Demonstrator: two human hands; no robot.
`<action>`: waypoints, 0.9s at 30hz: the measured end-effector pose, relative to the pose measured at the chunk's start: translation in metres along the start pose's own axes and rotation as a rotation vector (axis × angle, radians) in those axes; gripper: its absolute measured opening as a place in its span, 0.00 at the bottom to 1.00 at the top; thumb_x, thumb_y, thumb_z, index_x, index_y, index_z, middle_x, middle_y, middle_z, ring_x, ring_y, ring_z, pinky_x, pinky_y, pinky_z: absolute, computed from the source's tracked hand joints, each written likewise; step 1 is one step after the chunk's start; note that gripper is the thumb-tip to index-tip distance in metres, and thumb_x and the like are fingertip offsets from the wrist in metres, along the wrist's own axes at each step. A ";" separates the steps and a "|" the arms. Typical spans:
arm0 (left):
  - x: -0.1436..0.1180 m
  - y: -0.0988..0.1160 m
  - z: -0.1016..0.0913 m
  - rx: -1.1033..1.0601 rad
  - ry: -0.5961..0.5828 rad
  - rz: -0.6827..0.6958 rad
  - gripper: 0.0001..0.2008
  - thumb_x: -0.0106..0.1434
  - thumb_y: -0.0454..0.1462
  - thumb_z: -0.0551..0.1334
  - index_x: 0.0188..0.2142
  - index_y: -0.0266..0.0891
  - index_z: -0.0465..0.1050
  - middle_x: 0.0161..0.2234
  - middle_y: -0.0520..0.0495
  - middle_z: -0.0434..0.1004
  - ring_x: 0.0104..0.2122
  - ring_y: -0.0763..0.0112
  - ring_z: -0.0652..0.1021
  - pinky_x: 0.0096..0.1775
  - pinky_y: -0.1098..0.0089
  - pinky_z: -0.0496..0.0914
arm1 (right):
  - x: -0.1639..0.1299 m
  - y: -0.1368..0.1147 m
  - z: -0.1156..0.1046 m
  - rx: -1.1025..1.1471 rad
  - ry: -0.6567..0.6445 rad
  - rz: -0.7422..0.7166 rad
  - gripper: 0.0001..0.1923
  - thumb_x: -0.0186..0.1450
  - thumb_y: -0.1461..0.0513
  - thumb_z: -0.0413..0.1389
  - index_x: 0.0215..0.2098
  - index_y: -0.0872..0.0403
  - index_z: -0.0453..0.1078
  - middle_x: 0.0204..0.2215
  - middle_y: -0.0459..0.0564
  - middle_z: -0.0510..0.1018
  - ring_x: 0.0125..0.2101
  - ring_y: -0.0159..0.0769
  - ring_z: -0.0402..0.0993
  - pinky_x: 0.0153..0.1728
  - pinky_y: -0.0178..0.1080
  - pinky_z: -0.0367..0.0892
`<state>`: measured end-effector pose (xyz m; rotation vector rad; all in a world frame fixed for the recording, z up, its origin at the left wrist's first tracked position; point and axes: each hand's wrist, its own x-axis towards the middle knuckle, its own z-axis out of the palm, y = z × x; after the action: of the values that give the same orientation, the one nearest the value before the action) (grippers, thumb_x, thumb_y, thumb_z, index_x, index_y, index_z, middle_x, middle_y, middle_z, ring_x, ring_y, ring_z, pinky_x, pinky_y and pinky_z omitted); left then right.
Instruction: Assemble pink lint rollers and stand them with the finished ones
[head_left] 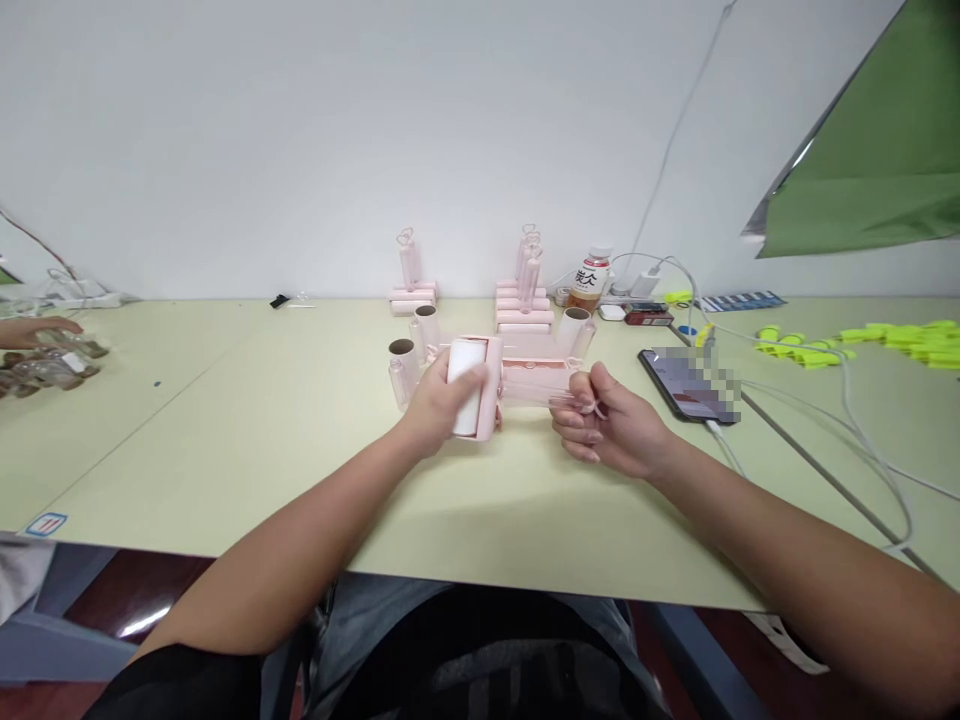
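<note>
A pink lint roller (481,395) with a white roll hangs over the table's middle. My left hand (436,404) is closed around its head, thumb across the white roll. From the head a clear pink handle (531,391) points to the right. My right hand (611,425) has its fingers curled at the handle's far end, by the loop. Behind the hands lie an open pink case (544,366) and several paper rolls, among them a roll (402,360) at the left and another (575,326) at the right, with clear pink handles beside them.
Pink lint rollers stand along the wall, a single one (411,285) and a group (525,295). To the right are a drink bottle (590,278), a phone (679,385) on a cable, and yellow-green pieces (806,347). Another person's hand (41,330) touches clear bottles (56,365) at far left.
</note>
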<state>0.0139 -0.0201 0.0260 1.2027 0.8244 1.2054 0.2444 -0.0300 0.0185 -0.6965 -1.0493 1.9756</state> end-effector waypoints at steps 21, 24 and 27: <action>-0.008 0.000 -0.008 0.230 -0.228 0.392 0.18 0.65 0.52 0.59 0.34 0.38 0.66 0.24 0.49 0.77 0.25 0.67 0.79 0.30 0.66 0.73 | 0.015 -0.004 -0.047 -1.331 0.476 -0.583 0.13 0.65 0.54 0.55 0.42 0.51 0.75 0.45 0.54 0.79 0.45 0.48 0.74 0.45 0.49 0.69; -0.010 -0.003 -0.009 0.344 -0.217 0.312 0.17 0.64 0.50 0.61 0.32 0.40 0.61 0.17 0.56 0.69 0.15 0.74 0.71 0.21 0.71 0.66 | 0.021 -0.003 -0.055 -1.514 0.418 -0.514 0.17 0.64 0.57 0.55 0.49 0.51 0.73 0.51 0.55 0.76 0.52 0.50 0.71 0.48 0.50 0.68; -0.010 -0.005 -0.009 0.498 -0.235 0.272 0.18 0.61 0.48 0.64 0.27 0.41 0.59 0.18 0.58 0.64 0.16 0.78 0.66 0.20 0.73 0.60 | 0.024 0.001 -0.052 -1.673 0.363 -0.497 0.21 0.61 0.58 0.57 0.52 0.51 0.72 0.51 0.55 0.77 0.51 0.52 0.71 0.50 0.51 0.66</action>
<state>0.0042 -0.0275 0.0182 1.8738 0.8259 1.0731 0.2693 0.0115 -0.0115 -1.3135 -2.2121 0.1596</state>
